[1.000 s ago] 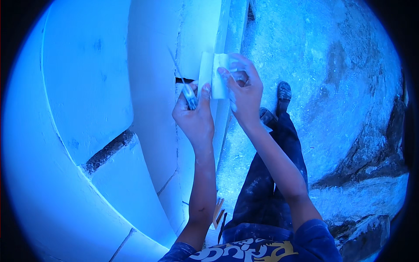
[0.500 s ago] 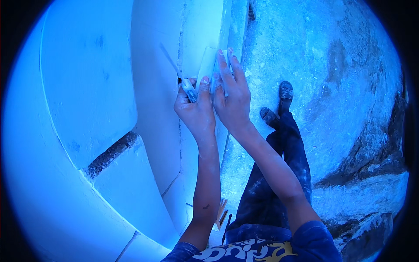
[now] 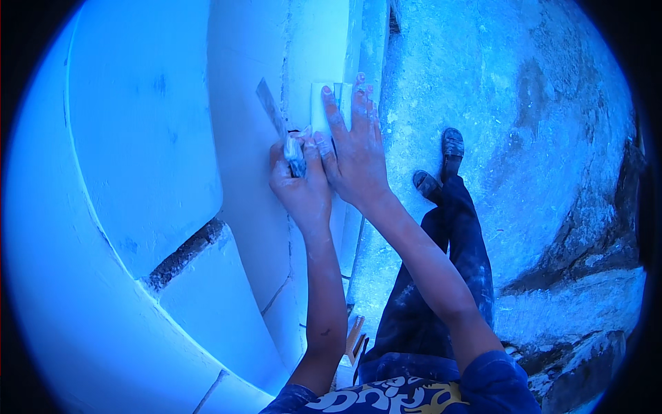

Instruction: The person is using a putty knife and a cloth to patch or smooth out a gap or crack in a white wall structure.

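My left hand (image 3: 300,172) is closed around the handle of a flat metal blade tool (image 3: 271,105), whose blade points up and leftward. My right hand (image 3: 355,159) lies just right of it, fingers stretched over a pale rectangular piece (image 3: 318,103) against the upright edge of a white panelled surface (image 3: 310,41). Its thumb is beside my left hand. What lies under the right palm is hidden.
A curved white ledge (image 3: 117,290) with dark, cracked joints runs along the left. On the right is rough, stained flooring (image 3: 524,172) where my sandalled feet (image 3: 449,145) stand. Wooden pieces (image 3: 355,334) lie low beside my legs.
My right hand has gone from gripping the pale piece with bent fingers to lying stretched over it, shifting leftward. My left hand has moved slightly left, still on the tool.
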The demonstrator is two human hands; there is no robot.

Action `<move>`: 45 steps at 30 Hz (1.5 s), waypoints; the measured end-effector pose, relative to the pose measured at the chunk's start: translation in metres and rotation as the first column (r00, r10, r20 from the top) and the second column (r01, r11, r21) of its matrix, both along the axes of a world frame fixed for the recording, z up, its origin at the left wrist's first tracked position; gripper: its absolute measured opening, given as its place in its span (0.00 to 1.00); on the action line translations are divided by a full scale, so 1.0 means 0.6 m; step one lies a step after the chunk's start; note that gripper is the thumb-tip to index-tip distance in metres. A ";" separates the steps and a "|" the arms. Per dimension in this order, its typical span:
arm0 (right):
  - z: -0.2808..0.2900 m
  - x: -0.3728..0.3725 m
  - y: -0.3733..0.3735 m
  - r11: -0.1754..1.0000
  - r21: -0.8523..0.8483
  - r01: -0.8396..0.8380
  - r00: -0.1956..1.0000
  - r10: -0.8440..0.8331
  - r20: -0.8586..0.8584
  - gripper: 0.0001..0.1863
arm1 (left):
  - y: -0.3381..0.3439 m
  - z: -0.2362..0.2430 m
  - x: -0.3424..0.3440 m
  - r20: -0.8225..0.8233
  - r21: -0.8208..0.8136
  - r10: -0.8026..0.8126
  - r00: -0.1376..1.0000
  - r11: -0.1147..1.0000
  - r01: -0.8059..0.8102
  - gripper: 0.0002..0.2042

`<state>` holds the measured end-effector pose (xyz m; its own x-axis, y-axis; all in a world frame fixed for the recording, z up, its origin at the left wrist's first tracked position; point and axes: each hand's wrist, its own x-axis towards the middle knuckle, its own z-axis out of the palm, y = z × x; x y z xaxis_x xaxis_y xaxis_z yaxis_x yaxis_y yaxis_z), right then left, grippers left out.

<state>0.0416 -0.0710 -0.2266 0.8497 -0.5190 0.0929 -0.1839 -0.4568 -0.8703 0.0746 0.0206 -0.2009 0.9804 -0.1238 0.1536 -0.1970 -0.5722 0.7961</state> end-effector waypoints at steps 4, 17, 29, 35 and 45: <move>0.013 0.001 -0.004 0.998 -0.060 -0.007 0.997 0.002 -0.071 0.38 | 0.012 0.026 -0.025 -0.198 -0.102 0.063 0.978 0.991 -0.084 0.07; 0.006 0.062 -0.012 0.991 0.080 0.109 0.994 -0.109 -0.007 0.37 | 0.056 -0.006 -0.085 0.141 0.173 0.028 0.990 0.984 -0.053 0.06; 0.024 0.105 -0.074 0.990 0.122 0.064 0.997 -0.057 -0.059 0.38 | 0.039 -0.003 -0.083 0.177 0.224 0.024 0.984 0.973 -0.064 0.07; 0.012 0.148 -0.111 0.977 0.191 0.092 0.995 -0.095 0.008 0.38 | 0.077 -0.010 -0.105 0.034 0.229 0.084 0.996 0.969 -0.090 0.06; 0.038 0.369 -0.372 0.905 0.400 0.142 0.989 -0.142 -0.028 0.38 | 0.038 0.003 -0.099 0.126 0.318 0.091 0.988 0.940 -0.127 0.03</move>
<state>0.2629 -0.2941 -0.2038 0.7642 -0.6281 -0.1465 -0.2191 -0.0391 -0.9749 0.0154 0.0432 -0.1991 0.9705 -0.0776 0.2284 -0.1929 -0.8183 0.5415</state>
